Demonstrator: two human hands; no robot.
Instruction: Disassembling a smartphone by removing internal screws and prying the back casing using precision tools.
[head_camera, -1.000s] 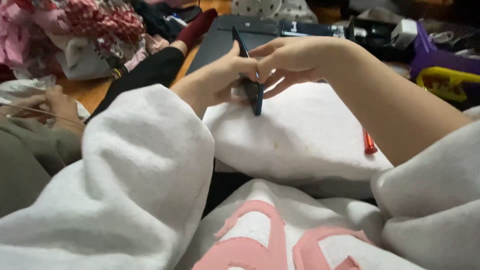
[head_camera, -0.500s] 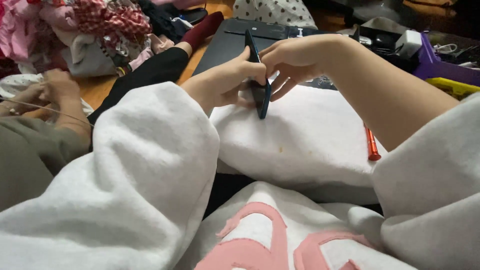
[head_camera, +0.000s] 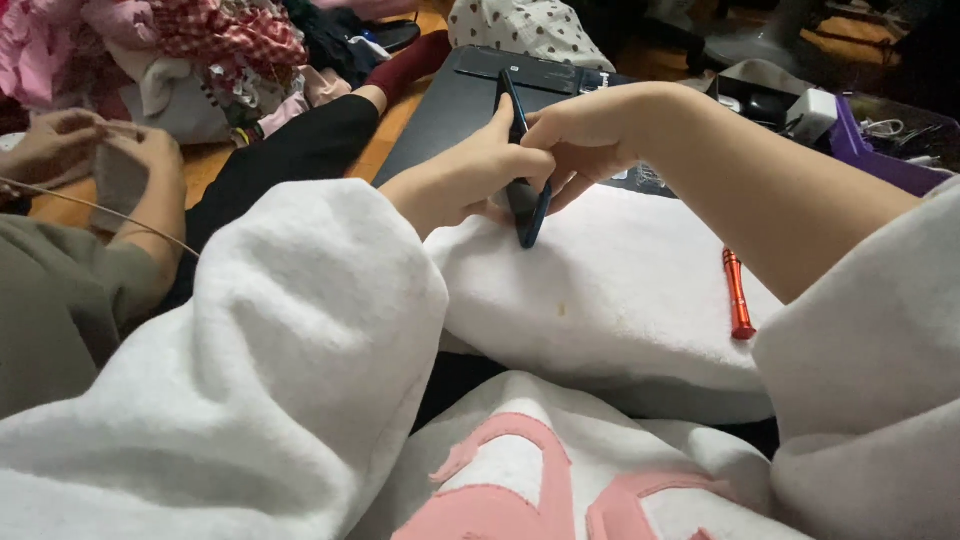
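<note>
A blue-edged phone (head_camera: 528, 205) stands on its edge on a white cloth (head_camera: 620, 300) over my lap. My left hand (head_camera: 470, 180) grips the phone from the left, thumb along its upper edge. My right hand (head_camera: 575, 140) pinches it from the right with curled fingers. Both arms wear white fleece sleeves. An orange screwdriver (head_camera: 738, 293) lies on the cloth to the right, under my right forearm.
A black mat (head_camera: 450, 100) lies on the wooden floor beyond the cloth. Another person's hands (head_camera: 110, 155) work with a grey piece and a thread at the far left. Piled clothes (head_camera: 200, 50) sit at the back left, a purple box (head_camera: 880, 160) at the right.
The view has shifted slightly; both hands keep hold of the phone in about the same pose. The other person's hands at the left have moved up.
</note>
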